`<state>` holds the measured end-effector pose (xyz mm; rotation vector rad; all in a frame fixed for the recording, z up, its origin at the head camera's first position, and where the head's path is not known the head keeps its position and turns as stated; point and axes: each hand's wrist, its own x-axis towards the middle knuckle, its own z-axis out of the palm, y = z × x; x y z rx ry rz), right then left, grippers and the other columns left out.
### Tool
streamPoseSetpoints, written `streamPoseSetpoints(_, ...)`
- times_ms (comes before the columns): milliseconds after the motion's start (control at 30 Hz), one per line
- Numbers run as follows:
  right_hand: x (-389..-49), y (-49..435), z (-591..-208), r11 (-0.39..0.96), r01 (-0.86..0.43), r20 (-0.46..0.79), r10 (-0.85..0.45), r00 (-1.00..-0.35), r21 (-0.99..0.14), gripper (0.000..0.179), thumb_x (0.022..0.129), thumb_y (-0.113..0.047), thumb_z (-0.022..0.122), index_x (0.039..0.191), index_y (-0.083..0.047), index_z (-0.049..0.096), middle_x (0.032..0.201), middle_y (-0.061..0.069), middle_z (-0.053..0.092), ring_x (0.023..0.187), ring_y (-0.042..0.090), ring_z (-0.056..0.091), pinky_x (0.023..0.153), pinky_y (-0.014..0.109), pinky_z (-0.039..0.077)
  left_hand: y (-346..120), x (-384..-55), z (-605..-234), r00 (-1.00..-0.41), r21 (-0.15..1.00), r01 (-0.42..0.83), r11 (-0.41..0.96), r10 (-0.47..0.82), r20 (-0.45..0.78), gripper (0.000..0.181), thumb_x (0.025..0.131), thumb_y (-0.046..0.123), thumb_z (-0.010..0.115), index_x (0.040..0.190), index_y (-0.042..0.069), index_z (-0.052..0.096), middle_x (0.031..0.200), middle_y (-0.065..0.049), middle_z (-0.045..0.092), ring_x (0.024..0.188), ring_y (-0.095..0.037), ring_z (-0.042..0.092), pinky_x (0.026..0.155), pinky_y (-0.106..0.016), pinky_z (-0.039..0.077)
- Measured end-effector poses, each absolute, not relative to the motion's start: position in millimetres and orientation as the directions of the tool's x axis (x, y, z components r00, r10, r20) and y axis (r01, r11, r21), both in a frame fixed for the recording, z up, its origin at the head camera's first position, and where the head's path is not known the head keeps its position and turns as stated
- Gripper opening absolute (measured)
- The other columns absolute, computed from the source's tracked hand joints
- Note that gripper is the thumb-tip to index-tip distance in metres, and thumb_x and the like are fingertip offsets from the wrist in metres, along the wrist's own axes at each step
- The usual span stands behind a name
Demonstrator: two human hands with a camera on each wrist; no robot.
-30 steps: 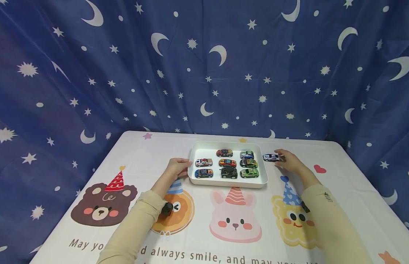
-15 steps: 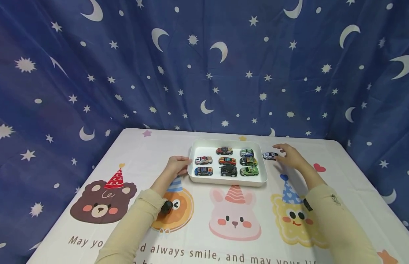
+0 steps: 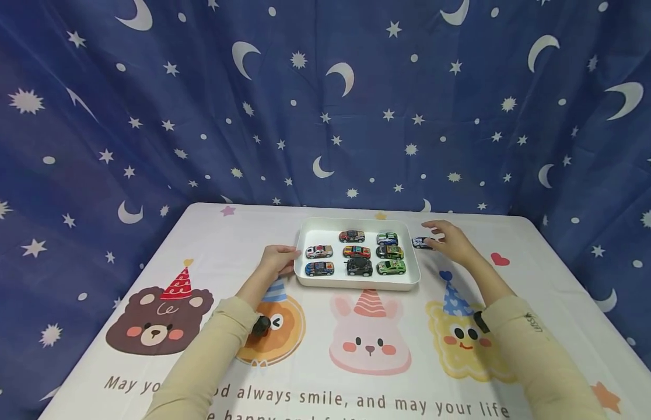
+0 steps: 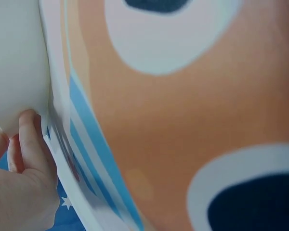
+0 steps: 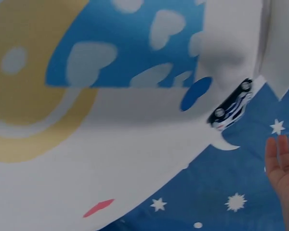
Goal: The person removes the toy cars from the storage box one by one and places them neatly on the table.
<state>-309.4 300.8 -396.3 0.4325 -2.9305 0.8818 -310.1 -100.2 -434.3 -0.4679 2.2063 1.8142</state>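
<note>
Read "May yo" on the table [image 3: 252, 227], then, past the left sleeve [image 3: 199, 356], "always smile, and may your life". Gripped the white tray [image 3: 357, 284] at its left wall with the left hand [image 3: 277, 261]. Saw eight toy cars [image 3: 356, 251] inside, and a white car [image 3: 421, 242] on the table just right. Found the right hand [image 3: 451, 240] near that car, relaxed and holding nothing. Could not read the right sleeve's [image 3: 535, 350] lettering.

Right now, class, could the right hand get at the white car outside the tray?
Likely yes: the right hand hovers close, apparently holding nothing, and nothing visible blocks the white car beside the tray.
</note>
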Motion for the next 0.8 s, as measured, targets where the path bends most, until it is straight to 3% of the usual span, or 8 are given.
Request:
streamPoseSetpoints(267,-302,280,-390,0.753,-0.352,0.205,-0.286,-0.936,-0.556,0.042,0.091,-0.004,0.059,0.131,0.004,0.048,0.132,0.028,0.047,0.116,0.045,0.050,0.093,0.055,0.049,-100,-309,-437,-0.926,0.909,-0.375,0.184,-0.107,-0.361,0.035,0.089,0.017,0.066,0.119,0.001,0.061,0.107,-0.016,0.067,0.060,-0.003,0.058,0.053,-0.013,0.053)
streamPoseSetpoints(800,-294,223,-369,0.696,-0.445,0.240,-0.378,-0.894,-0.563,0.043,0.090,-0.005,0.061,0.130,0.002,0.050,0.131,0.024,0.051,0.116,0.042,0.051,0.095,0.053,0.048,-100,-308,-438,-0.919,0.898,-0.392,0.199,-0.124,-0.374,0.036,0.091,0.019,0.063,0.122,0.002,0.060,0.119,-0.018,0.063,0.066,-0.004,0.059,0.056,-0.012,0.053)
